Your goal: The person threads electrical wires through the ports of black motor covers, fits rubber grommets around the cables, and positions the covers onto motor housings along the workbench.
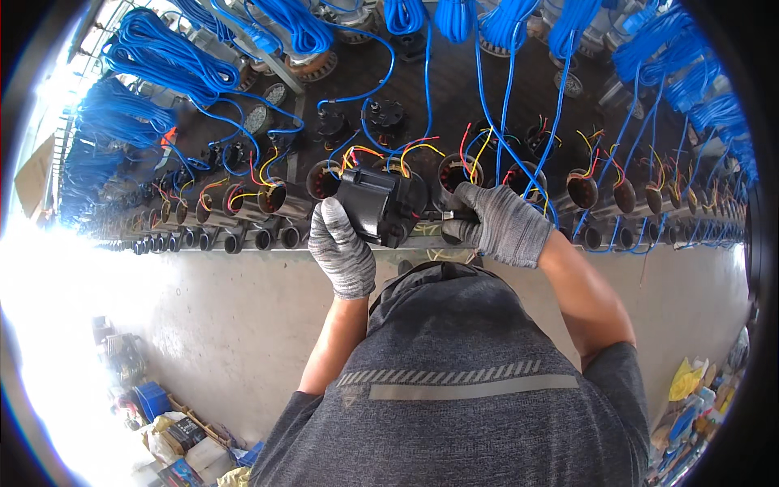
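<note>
My left hand [342, 256], in a grey knitted glove, grips a black plastic box [369, 207] by its near left side. The box is held tilted above the front row of metal tubes. My right hand [511, 227], gloved alike, is closed around what looks like a screwdriver [439, 216]; its handle is mostly hidden by the fingers. The thin shaft points left, toward the side of the box, and I cannot tell whether its tip touches. Red and yellow wires [357, 154] stick up just behind the box.
Metal tubes [583, 191] with coloured wire ends line the bench edge. Blue cable coils [166, 53] lie across the back, with cables running forward. Black round caps [387, 112] sit behind the box. Boxes and a blue bin [152, 400] stand on the floor at lower left.
</note>
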### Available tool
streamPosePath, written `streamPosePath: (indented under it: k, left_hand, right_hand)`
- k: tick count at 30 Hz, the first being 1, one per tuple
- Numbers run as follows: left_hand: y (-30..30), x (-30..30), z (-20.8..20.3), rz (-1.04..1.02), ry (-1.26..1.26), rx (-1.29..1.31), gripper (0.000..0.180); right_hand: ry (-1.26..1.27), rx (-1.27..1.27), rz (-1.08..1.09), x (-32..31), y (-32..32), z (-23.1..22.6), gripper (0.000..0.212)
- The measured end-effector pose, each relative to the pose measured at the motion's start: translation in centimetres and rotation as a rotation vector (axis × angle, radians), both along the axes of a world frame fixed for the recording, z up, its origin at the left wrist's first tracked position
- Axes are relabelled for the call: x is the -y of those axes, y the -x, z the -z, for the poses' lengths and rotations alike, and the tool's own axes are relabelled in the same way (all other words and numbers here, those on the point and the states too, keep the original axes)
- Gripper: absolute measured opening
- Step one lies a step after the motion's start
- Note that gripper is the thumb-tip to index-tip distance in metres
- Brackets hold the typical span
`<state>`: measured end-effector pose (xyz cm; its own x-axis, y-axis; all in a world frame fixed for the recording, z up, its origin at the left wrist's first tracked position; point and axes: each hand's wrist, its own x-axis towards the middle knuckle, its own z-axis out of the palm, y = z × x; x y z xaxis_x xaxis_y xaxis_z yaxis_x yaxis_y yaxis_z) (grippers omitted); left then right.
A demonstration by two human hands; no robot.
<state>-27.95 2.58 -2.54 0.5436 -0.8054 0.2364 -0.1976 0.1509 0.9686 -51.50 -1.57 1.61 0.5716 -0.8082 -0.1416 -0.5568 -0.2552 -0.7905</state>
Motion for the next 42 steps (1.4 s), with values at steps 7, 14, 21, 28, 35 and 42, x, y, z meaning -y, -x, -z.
streamPosePath:
  k: [7,14,21,28,35,42]
  left_hand:
    - [0.8,-0.1,-0.7,0.132,-0.057,0.109,0.044]
    - [0.1,0.8,-0.3,0.056,0.026,-0.289,0.046]
    - [-0.1,0.8,-1.1,0.178,0.069,-0.267,0.044]
    - [0.2,0.2,-0.4,0.127,0.084,-0.255,0.046]
    - [0.4,-0.4,-2.2,0.087,0.13,-0.123,0.041]
    - [0.5,-1.1,-3.2,0.197,0.141,-0.165,0.041]
  right_hand:
    - [0.401,-0.229,0.13,-1.3,-2.2,0.9,0.03]
    - [0.287,0.016,0.129,-1.6,-2.4,1.2,0.028]
    - [0.554,-0.186,0.042,-1.7,-4.0,1.4,0.03]
    - [0.535,0.1,0.141,-1.7,-3.7,2.7,0.03]
    - [0.27,0.114,0.107,-1.7,-3.5,1.0,0.029]
    - [0.118,0.371,0.205,-2.6,-3.7,1.2,0.03]
